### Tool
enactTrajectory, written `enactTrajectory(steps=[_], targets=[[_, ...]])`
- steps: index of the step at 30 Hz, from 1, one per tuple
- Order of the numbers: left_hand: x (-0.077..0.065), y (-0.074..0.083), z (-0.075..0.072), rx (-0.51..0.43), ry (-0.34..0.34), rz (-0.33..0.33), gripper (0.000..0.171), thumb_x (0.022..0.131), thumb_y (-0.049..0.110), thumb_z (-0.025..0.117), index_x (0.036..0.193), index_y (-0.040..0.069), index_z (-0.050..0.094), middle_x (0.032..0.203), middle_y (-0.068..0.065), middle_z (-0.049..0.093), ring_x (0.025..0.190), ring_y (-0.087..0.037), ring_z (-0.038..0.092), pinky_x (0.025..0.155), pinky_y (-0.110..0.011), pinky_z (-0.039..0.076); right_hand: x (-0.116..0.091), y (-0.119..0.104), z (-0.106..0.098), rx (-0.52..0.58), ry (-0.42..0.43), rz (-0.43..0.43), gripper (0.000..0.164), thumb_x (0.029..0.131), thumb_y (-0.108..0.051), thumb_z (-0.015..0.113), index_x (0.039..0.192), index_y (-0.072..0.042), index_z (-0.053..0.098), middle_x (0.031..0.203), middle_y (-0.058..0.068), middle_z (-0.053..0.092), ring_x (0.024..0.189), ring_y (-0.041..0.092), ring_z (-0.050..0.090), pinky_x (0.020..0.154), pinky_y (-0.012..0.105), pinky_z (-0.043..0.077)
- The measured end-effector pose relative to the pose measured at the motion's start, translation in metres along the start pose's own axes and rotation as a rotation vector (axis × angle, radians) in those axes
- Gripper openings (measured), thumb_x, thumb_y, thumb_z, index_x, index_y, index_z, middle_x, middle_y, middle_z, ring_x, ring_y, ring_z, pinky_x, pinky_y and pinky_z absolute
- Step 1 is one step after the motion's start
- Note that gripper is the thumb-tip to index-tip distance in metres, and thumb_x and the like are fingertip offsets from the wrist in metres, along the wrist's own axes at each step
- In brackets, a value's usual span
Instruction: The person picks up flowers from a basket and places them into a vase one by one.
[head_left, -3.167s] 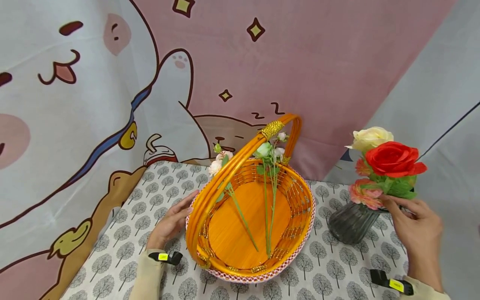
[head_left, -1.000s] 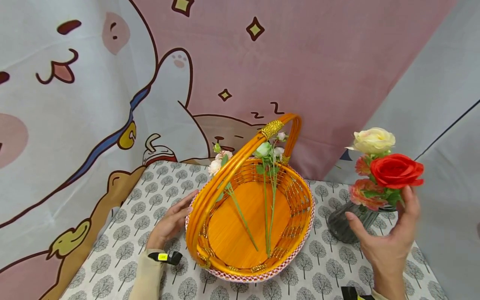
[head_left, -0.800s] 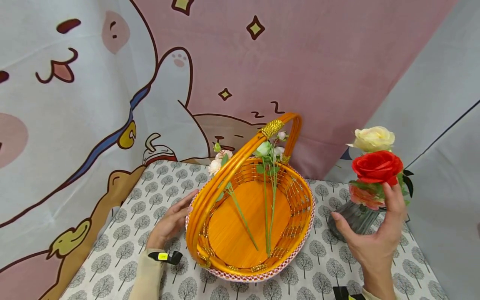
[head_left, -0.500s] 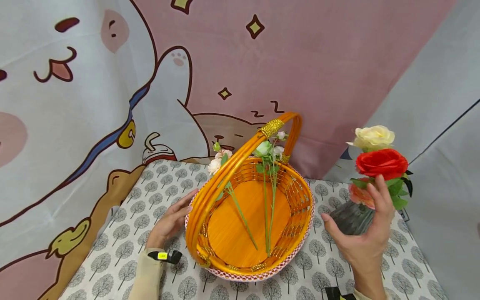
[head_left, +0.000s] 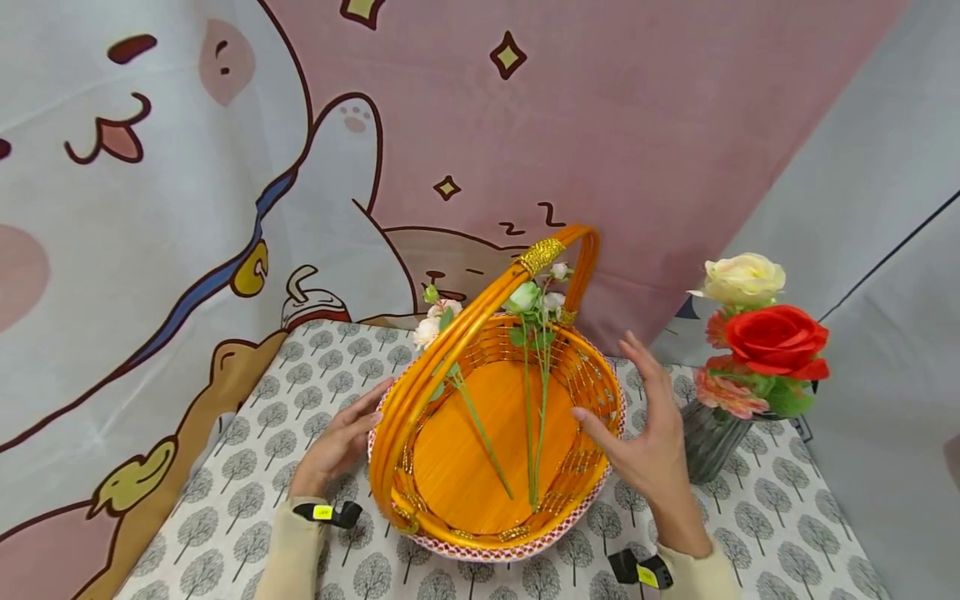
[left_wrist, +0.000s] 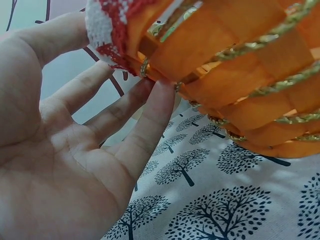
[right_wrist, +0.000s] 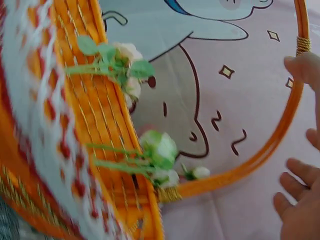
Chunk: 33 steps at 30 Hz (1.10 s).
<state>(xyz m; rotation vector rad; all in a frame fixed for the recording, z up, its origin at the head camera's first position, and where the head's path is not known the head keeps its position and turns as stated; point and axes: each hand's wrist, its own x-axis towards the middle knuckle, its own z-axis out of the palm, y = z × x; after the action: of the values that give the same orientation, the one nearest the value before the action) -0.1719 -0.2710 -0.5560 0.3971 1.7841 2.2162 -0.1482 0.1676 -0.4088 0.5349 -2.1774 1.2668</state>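
A pink fabric backdrop [head_left: 660, 108] filled the upper middle of the head frame, printed with pale yellow four-pointed stars [head_left: 507, 55] and a sleeping brown bear [head_left: 408, 250] near the centre. On the left spread a large white cartoon animal [head_left: 172, 192] with a blue collar [head_left: 276, 192] and a yellow bell [head_left: 250, 271]; a yellow bird [head_left: 133, 479] sat at lower left. A tree-print tablecloth [head_left: 217, 517] ran along the bottom. At right, a thin dark line [head_left: 892, 254] slanted across pale grey fabric [head_left: 892, 333].
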Motion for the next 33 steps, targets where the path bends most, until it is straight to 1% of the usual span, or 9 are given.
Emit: enactTrajectory(steps=[2,5,7,10,13,17,23,28,33], targets=[[0.0,0.0,0.0,-0.006,-0.01,0.003,0.06,0.109,0.004,0.04,0.165,0.011,0.019,0.172,-0.007,0.022,0.142,-0.007,0.049,0.115,-0.022,0.044,0.002,0.001,0.008,-0.005,-0.065,0.061,0.097,0.074,-0.011,0.089,0.157,-0.027,0.042,0.165,-0.002,0.038,0.151,0.024,0.036,0.123,0.039,0.031],[0.001,0.0,0.0,-0.01,-0.021,0.006,0.06,0.109,0.003,0.038,0.165,0.012,0.019,0.171,-0.008,0.023,0.142,-0.009,0.049,0.115,-0.024,0.045,0.006,0.001,0.022,-0.013,-0.149,0.15,0.091,0.082,-0.021,0.086,0.157,-0.036,0.038,0.164,-0.001,0.039,0.15,0.03,0.038,0.12,0.056,0.035],[0.001,0.0,0.0,-0.014,-0.021,0.003,0.06,0.109,0.004,0.038,0.165,0.011,0.018,0.171,-0.008,0.023,0.142,-0.009,0.05,0.115,-0.025,0.045,0.009,0.002,0.031,0.006,-0.198,0.204,0.086,0.086,-0.028,0.084,0.157,-0.039,0.037,0.163,0.0,0.041,0.149,0.032,0.039,0.119,0.06,0.036],[0.0,0.0,0.0,-0.014,-0.013,-0.007,0.061,0.109,0.005,0.04,0.165,0.012,0.018,0.172,-0.008,0.021,0.142,-0.008,0.049,0.115,-0.024,0.044,0.012,0.002,0.044,0.026,-0.272,0.285,0.082,0.089,-0.039,0.081,0.156,-0.042,0.035,0.162,-0.002,0.042,0.148,0.031,0.04,0.119,0.058,0.037],[0.0,0.001,0.0,-0.02,-0.012,-0.014,0.061,0.109,0.005,0.041,0.165,0.012,0.018,0.172,-0.008,0.021,0.142,-0.007,0.048,0.115,-0.023,0.043,0.016,0.002,0.055,0.046,-0.343,0.318,0.081,0.09,-0.042,0.079,0.158,-0.036,0.034,0.162,0.001,0.042,0.147,0.032,0.042,0.119,0.056,0.04],[-0.001,0.002,-0.001,-0.039,-0.012,-0.02,0.06,0.109,0.006,0.041,0.165,0.014,0.02,0.171,-0.006,0.024,0.143,-0.008,0.048,0.116,-0.024,0.044,0.023,-0.001,0.069,0.067,-0.412,0.338,0.078,0.091,-0.041,0.077,0.157,-0.027,0.038,0.159,0.004,0.046,0.145,0.033,0.046,0.117,0.054,0.044],[-0.002,0.003,0.001,-0.06,0.0,-0.038,0.06,0.109,0.007,0.042,0.165,0.017,0.023,0.17,-0.002,0.027,0.141,-0.008,0.05,0.115,-0.026,0.045,0.035,0.0,0.091,0.158,-0.489,0.435,0.07,0.094,-0.037,0.075,0.154,-0.03,0.041,0.155,0.002,0.049,0.145,0.028,0.046,0.118,0.051,0.043],[-0.002,0.001,0.0,-0.045,0.001,-0.03,0.061,0.109,0.008,0.043,0.165,0.016,0.022,0.171,-0.004,0.025,0.141,-0.007,0.05,0.115,-0.023,0.044,0.039,0.013,0.109,0.192,-0.515,0.532,0.063,0.095,-0.033,0.074,0.151,-0.026,0.047,0.151,0.008,0.053,0.142,0.033,0.049,0.115,0.053,0.046],[-0.001,0.0,0.0,-0.016,0.0,-0.018,0.06,0.109,0.006,0.042,0.165,0.015,0.022,0.171,-0.005,0.024,0.141,-0.007,0.05,0.115,-0.023,0.044,0.038,0.029,0.123,0.223,-0.518,0.584,0.053,0.097,-0.028,0.072,0.145,-0.02,0.054,0.146,0.014,0.057,0.136,0.037,0.053,0.106,0.053,0.052]])
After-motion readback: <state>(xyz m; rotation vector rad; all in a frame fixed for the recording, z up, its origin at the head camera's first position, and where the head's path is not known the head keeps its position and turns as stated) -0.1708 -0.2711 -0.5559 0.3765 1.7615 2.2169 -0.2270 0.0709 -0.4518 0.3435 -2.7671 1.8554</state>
